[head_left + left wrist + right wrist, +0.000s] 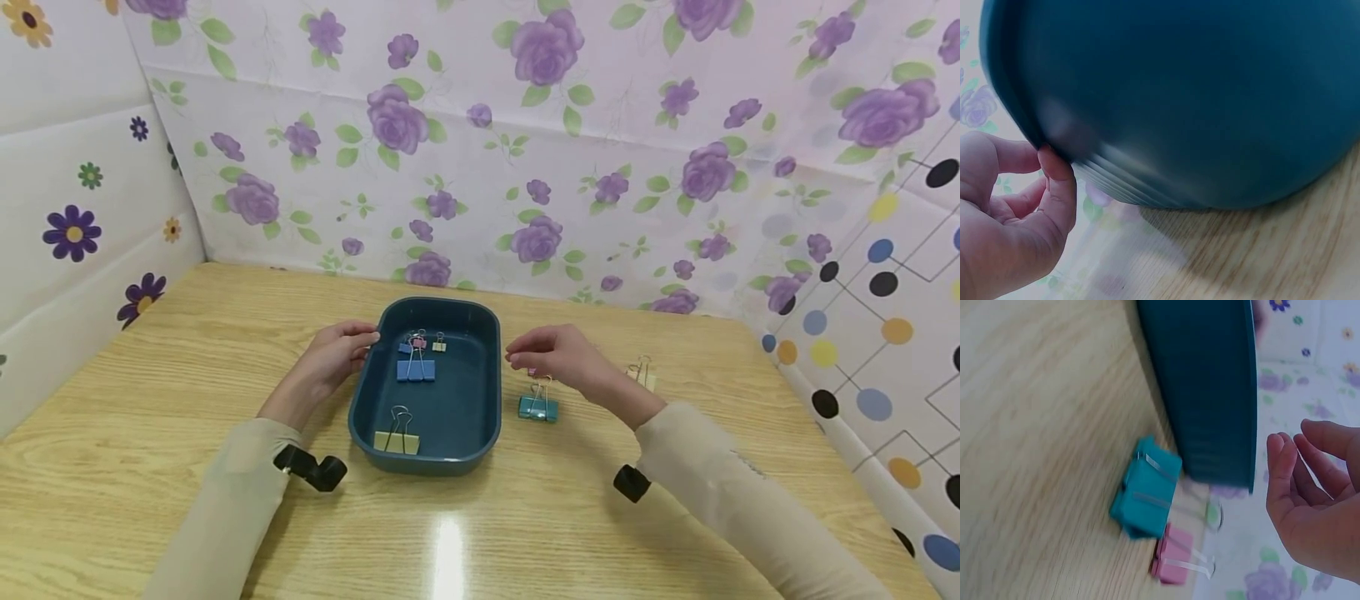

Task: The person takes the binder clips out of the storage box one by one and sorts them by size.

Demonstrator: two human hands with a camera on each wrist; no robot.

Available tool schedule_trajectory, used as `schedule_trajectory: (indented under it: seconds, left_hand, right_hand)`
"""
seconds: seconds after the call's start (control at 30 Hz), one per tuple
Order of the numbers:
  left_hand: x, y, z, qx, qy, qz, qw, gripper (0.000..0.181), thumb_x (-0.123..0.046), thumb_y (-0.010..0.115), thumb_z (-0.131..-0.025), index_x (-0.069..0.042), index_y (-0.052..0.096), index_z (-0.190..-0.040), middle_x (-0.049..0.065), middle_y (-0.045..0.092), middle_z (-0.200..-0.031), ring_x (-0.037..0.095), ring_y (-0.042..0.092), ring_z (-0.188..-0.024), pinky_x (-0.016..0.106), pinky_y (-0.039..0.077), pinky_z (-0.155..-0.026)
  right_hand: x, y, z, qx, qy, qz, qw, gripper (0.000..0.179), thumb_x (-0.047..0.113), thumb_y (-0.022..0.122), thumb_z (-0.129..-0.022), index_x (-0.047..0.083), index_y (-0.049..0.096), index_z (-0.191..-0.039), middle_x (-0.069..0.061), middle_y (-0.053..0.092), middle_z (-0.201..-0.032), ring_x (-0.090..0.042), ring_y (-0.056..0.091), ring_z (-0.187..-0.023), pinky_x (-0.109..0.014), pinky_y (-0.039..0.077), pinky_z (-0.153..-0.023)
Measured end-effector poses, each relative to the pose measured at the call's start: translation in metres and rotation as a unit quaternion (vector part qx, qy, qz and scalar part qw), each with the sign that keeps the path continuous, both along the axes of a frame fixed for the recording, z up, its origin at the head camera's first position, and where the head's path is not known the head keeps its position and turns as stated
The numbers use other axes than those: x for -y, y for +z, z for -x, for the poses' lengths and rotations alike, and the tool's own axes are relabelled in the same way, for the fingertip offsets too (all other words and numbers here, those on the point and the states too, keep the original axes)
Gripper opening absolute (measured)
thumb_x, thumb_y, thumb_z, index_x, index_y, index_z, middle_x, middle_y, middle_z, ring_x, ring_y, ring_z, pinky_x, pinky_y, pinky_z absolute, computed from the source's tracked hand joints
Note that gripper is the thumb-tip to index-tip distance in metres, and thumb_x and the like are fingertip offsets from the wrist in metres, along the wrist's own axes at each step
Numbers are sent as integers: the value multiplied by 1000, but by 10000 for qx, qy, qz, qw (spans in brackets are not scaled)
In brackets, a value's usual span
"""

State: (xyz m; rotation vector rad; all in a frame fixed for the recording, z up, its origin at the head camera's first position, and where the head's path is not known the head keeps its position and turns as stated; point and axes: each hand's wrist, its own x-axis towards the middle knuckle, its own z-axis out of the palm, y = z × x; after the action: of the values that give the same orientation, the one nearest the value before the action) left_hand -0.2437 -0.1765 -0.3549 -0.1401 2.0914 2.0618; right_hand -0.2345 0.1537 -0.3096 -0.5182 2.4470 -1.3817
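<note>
My left hand (330,358) pinches the left rim of a dark blue tray (459,408) between thumb and fingers; the left wrist view shows that grip up close. Inside the tray are a large blue binder clip (416,372), a large yellow binder clip (396,442) and small blue, pink and yellow ones near the far end. My right hand (558,358) hovers just right of the tray, fingers loosely bent and holding nothing. Below it on the table sit a teal binder clip (1147,495) and a pink binder clip (1174,557), the pink one mostly hidden in the head view.
Pale yellow binder clips (645,379) stand on the wooden table (135,467) behind my right wrist, partly covered by it. Flowered cloth (465,167) rises along the table's far edge, with patterned cloth at both sides.
</note>
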Motion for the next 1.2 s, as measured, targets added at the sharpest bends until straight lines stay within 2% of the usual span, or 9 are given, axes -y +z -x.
schedule_trajectory:
  seconds: [0.27, 0.37, 0.53, 0.7, 0.97, 1.2]
  left_hand:
    - [3, 0, -2, 23, -7, 88, 10000, 40, -13, 48, -102, 6, 41, -137, 15, 48, -121, 15, 53, -89, 20, 48, -78]
    - [4, 0, -2, 7, -6, 67, 10000, 41, -13, 48, -102, 6, 41, -137, 16, 48, -122, 15, 52, -88, 20, 47, -77]
    - [4, 0, -2, -12, -23, 59, 10000, 41, -13, 48, -102, 6, 41, -136, 15, 48, -121, 14, 52, -88, 20, 47, -77]
    - [3, 1, -2, -23, -19, 49, 10000, 41, -13, 49, -101, 7, 42, -136, 14, 49, -119, 14, 53, -87, 20, 47, -76]
    - [1, 1, -1, -31, -42, 37, 10000, 41, -14, 50, -101, 7, 42, -135, 13, 50, -116, 16, 53, -88, 20, 48, -77]
    - [0, -1, -1, -43, -101, -89, 9999, 39, -14, 50, -101, 8, 43, -133, 10, 51, -111, 13, 54, -85, 21, 48, -75]
  right_hand:
    - [33, 2, -10, -154, 368, -281, 9988, 22, 13, 65, -94, -1, 70, -110, -7, 69, -102, -24, 64, -92, -44, 53, -81]
    - [46, 4, -14, -101, 437, -443, 9980, 21, 13, 65, -94, 0, 70, -110, -5, 68, -101, -27, 63, -94, -40, 54, -78]
    - [62, 7, -15, 379, 314, -562, 9972, 21, 12, 65, -94, 0, 70, -110, -5, 68, -96, -26, 65, -96, -30, 54, -75]
    - [79, 7, -17, 733, 355, -338, 9961, 20, 8, 64, -93, -3, 68, -110, -8, 68, -97, -27, 66, -95, -33, 55, -79]
    - [112, -5, -25, 759, 779, -351, 9934, 19, 9, 66, -92, -2, 71, -106, -6, 69, -95, -21, 67, -88, -30, 55, -74]
    - [127, -17, -26, 772, 817, -320, 9932, 18, 9, 70, -89, -1, 73, -103, -3, 71, -87, -21, 68, -84, -29, 55, -67]
